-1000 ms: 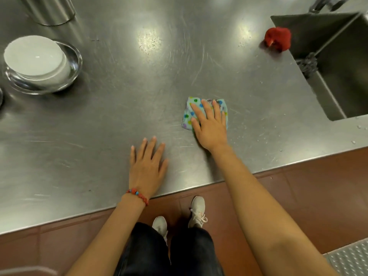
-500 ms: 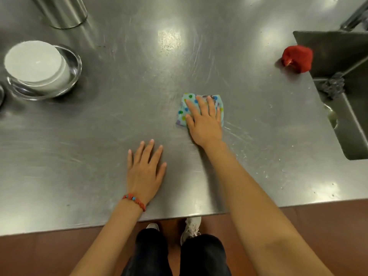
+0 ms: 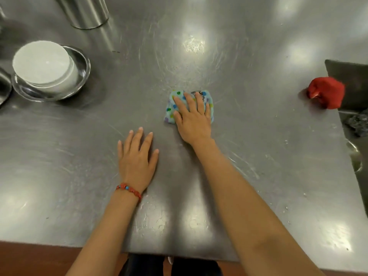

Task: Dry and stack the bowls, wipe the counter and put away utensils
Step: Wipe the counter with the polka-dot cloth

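Under right hand (image 3: 192,120), cloth (image 3: 171,108) half hidden

much of the dotted cloth (image 3: 171,108) is covered by the right hand (image 3: 192,118). the steel cylinder (image 3: 85,11) is cut off by the top edge, and a metal rim (image 3: 4,86) by the left edge. the sink (image 3: 356,92) is cropped at the right, partly hidden behind the red cloth (image 3: 326,92). a dark scrubber (image 3: 358,124) is blurred.
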The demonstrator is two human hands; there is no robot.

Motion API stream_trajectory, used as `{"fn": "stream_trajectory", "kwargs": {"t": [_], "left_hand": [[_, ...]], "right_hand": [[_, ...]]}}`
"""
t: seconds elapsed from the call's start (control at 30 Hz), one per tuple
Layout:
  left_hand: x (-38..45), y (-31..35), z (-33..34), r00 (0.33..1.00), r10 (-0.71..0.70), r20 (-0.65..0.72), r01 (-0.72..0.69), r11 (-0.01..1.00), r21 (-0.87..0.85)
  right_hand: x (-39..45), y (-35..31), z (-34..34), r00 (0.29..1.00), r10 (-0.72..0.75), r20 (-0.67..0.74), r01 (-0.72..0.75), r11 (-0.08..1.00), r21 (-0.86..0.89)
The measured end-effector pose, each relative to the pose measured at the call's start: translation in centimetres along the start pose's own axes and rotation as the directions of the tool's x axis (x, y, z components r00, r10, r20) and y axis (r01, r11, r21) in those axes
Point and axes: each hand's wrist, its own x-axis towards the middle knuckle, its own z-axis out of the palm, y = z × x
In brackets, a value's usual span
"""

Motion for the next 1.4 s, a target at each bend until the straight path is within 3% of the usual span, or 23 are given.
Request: {"fn": "stream_trajectory", "kwargs": {"t": [0.23, 0.33, 0.5, 0.67, 0.8, 0.9, 1.0, 1.1, 1.27, 1.4], "left_hand": [[1.9, -1.3, 0.6, 0.999, 0.032, 0.032, -0.033, 0.998, 0.056], [1.9, -1.6, 0.6, 0.997, 0.048, 0.062, -0.052, 0.996, 0.069], [2.2, -1.5, 0.8, 0.998, 0.056, 0.035, -0.059, 0.995, 0.086], [2.3, -1.1, 0.6, 0.996, 0.065, 0.058, -0.069, 0.995, 0.071], [2.4, 0.1, 0.6, 0.98, 0.189, 0.058, -0.191, 0.981, 0.043], [2.4, 1.8, 0.8, 0.943, 0.321, 0.086, -0.323, 0.946, 0.018], [2.1, 3.2, 1.5, 0.903, 0.417, 0.102, -0.417, 0.909, -0.024], [1.9, 3.6, 2.1, 0.886, 0.443, 0.137, -0.443, 0.896, -0.033], [1.8, 3.5, 2.5, 0.873, 0.46, 0.161, -0.462, 0.887, -0.024], [1.6, 3.7, 2.8, 0.876, 0.45, 0.176, -0.45, 0.892, -0.042]], "right_hand": [[-3.5, -0.4, 0.9, 0.992, -0.061, -0.11, 0.063, 0.998, 0.014], [-1.8, 0.0, 0.7, 0.994, -0.069, -0.082, 0.069, 0.998, 0.004], [3.9, 0.0, 0.0, 0.994, 0.099, -0.04, -0.1, 0.995, -0.005], [-4.2, -0.7, 0.0, 0.992, 0.118, -0.052, -0.116, 0.992, 0.044], [-11.1, -0.1, 0.2, 0.984, 0.169, -0.047, -0.17, 0.985, -0.014], [-10.0, 1.8, -0.7, 0.977, 0.201, -0.069, -0.2, 0.979, 0.025], [-7.8, 4.2, -1.8, 0.937, 0.337, -0.094, -0.331, 0.941, 0.074], [-9.5, 3.9, -1.6, 0.91, 0.393, -0.13, -0.385, 0.919, 0.082], [-20.2, -0.4, 0.5, 0.889, 0.44, -0.128, -0.439, 0.898, 0.038], [-20.5, 2.0, -0.3, 0.882, 0.453, -0.13, -0.45, 0.891, 0.051]]}}
